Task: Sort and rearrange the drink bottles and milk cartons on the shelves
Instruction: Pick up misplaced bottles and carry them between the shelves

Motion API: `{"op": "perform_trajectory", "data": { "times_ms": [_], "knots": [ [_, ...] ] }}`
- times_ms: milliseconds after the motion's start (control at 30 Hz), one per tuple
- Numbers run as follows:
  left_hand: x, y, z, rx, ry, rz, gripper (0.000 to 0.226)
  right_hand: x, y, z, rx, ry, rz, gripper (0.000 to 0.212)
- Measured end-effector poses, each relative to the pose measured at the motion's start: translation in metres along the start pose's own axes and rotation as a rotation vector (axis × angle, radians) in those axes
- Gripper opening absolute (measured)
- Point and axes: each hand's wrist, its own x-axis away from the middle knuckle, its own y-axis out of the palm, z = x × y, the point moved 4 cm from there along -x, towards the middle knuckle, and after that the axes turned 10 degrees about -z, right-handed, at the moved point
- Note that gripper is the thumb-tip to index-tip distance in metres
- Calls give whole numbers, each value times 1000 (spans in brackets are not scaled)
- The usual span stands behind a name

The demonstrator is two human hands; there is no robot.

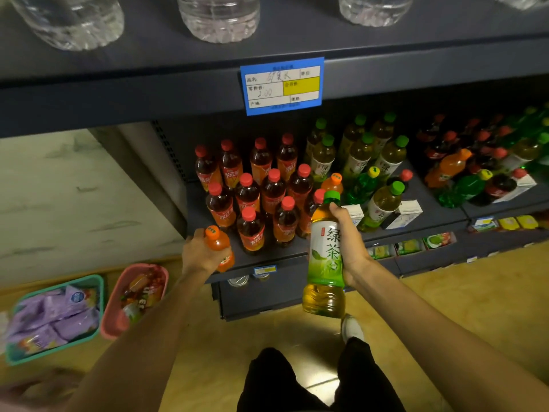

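The head view looked down at a dark shelf (416, 200) full of drinks. The left hand (199, 251) was grasping a small orange soda bottle (221, 248) with an orange cap, at the front left edge of the shelf, just beside the red-capped tea bottles (252, 197). Whether its base rested on the shelf, I could not tell. The right hand (349, 242) was grasping a green tea bottle (325, 263) with a green cap, held upright in the air in front of the shelf edge. Its fingers were curled round the upper part of the label.

On the shelf the red-capped tea bottles stood in close rows on the left. Behind and to the right stood more green-capped tea bottles (356, 153). Near the front, some white milk cartons (407, 214) lay among mixed bottles, and one green-capped bottle (383, 206) leaned tilted between them.

On the floor (237, 331) at the left stood two baskets. The teal basket (98, 292) held purple packets. The pink basket (114, 319) held colourful snack packets. The shelf above (148, 93) carried large clear water bottles (219, 16) and a blue price tag (282, 86).
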Motion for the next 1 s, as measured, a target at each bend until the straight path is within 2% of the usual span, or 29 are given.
{"op": "perform_trajectory", "data": {
  "times_ms": [167,267,367,467,567,700,767,833,900,1000],
  "knots": [
    [19,-4,2,190,12,-17,67,5,1,-5,6,-7,-17,62],
    [32,-5,5,352,27,-108,51,9,4,-6,45,27,-49,75],
    [52,-2,11,646,-8,-298,37,13,4,-11,72,42,-68,86],
    [72,4,22,740,-15,-443,43,16,2,-22,83,48,-90,86],
    [89,12,42,839,-4,-466,36,15,0,-35,102,50,-117,79],
    [104,28,67,1059,-78,-461,56,13,-6,-55,174,48,-142,88],
    [111,36,81,1156,-123,-454,53,13,-8,-62,186,53,-171,85],
    [117,45,94,1344,-124,-464,64,14,-11,-68,191,51,-181,80],
    [120,54,106,1488,-81,-505,75,14,-13,-72,214,58,-180,87],
    [125,59,121,1535,-64,-558,81,16,-15,-77,250,66,-167,103]
  ]
}}
